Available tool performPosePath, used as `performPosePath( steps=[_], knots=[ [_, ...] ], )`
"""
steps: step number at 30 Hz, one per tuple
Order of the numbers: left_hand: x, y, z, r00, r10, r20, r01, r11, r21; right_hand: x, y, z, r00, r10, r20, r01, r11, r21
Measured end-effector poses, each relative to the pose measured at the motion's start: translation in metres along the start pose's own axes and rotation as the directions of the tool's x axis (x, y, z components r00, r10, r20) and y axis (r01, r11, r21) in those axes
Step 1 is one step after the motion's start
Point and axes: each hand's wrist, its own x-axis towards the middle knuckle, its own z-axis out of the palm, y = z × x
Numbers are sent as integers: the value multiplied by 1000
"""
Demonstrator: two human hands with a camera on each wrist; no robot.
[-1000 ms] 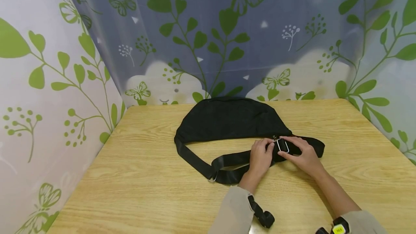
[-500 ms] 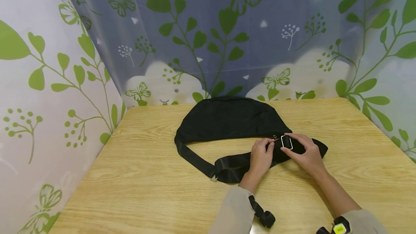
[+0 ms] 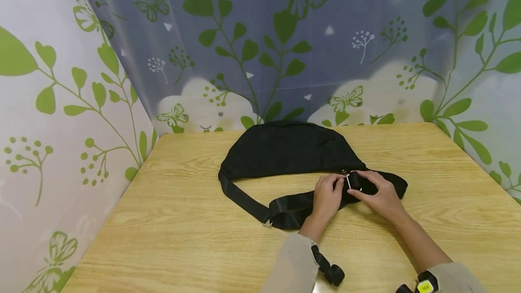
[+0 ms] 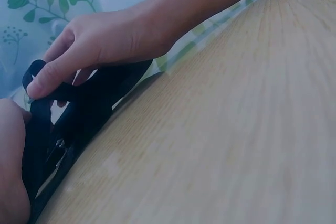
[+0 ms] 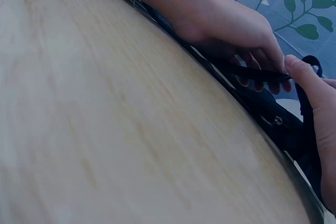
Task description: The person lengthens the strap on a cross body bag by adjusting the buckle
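Table, gripped strap, buckle — head view only

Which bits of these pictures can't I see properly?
Inside of the bag, head view: its outside hides it.
Some of the strap, head view: the left hand covers it.
Buckle, head view: its right side is hidden by the strap or the right hand.
Yellow tag, head view: writing too small.
Left hand, left wrist view: cut off by the left edge.
Metal bit, right wrist view: too small and blurred.
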Motion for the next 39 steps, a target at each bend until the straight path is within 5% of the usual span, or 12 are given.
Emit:
performPosePath(
  steps=[6,15,23,33,39],
  knots=[
    [-1,-1,1,999,-9,-52,13,997,73,-1,-2,-1,998,50,-39,-50,999,-6],
    [-1,-1,1,1000,-11,-20,11,1000,2,-2,-5,-3,982,157,104,-157,988,-10],
    [-1,-2,1,999,-5,-46,6,1000,13,0,-10,-4,962,228,153,-228,973,-18],
    [-1,-3,1,997,23,-75,-18,998,65,-1,-6,-4,979,195,67,-196,980,15],
    [0,-2,0,996,20,-90,-12,997,80,1,-6,-5,971,226,78,-230,972,39]
  ],
)
